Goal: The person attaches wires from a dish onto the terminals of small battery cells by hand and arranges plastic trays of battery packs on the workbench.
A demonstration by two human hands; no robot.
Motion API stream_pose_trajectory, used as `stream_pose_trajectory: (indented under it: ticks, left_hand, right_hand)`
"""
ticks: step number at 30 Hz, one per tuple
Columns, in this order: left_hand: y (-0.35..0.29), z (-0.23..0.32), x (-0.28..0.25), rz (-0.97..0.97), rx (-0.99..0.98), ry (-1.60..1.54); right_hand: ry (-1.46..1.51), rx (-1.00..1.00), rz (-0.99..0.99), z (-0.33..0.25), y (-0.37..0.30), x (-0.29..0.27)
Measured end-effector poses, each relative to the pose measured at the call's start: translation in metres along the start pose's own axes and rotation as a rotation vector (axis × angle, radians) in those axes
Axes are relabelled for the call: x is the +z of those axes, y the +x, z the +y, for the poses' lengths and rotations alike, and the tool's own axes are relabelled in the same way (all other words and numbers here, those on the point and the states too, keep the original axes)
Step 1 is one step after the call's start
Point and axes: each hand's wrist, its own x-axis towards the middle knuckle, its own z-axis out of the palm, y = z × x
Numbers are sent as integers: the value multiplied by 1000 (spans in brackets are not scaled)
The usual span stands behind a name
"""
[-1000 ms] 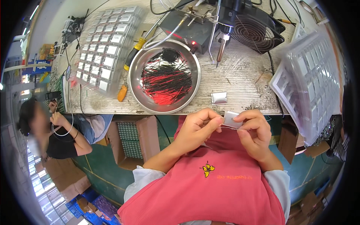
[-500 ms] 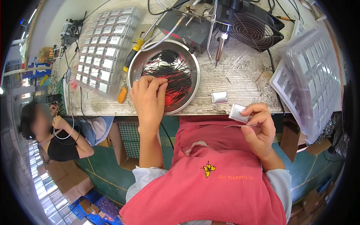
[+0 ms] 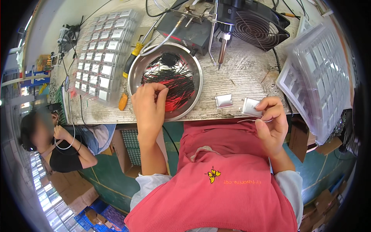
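Wires, thin red and black strands, lie heaped in a round steel bowl on the counter. Left hand pinches into them, fingertips closed. Right hand, beside the bowl, pinches a small silver pouch cell.

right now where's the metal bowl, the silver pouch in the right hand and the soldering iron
metal bowl [image 3: 195, 73], head view, bare right rim
silver pouch [image 3: 250, 106], head view, flat face
soldering iron [image 3: 222, 51], head view, lower barrel

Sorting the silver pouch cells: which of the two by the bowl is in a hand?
The right-hand silver cell, pinched by the right hand at the bench edge. The other cell lies flat and untouched beside the metal bowl.
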Motion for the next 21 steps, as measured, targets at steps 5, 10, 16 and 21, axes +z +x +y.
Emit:
stream_pose_trajectory:
  ticks: [5, 10, 16, 21]
  left_hand:
    - [0, 0, -1, 12, -120, -148]
    - [-1, 0, -2, 26, -117, -161]
    - [-3, 6, -8, -21, -178, -147]
    - [-3, 2, -11, 17, -139, -78]
  right_hand:
    - [124, 18, 59, 0, 5, 4]
    - [139, -7, 116, 3, 8, 7]
    - [151, -4, 115, 4, 13, 11]
    - [155, 2, 120, 6, 12, 11]
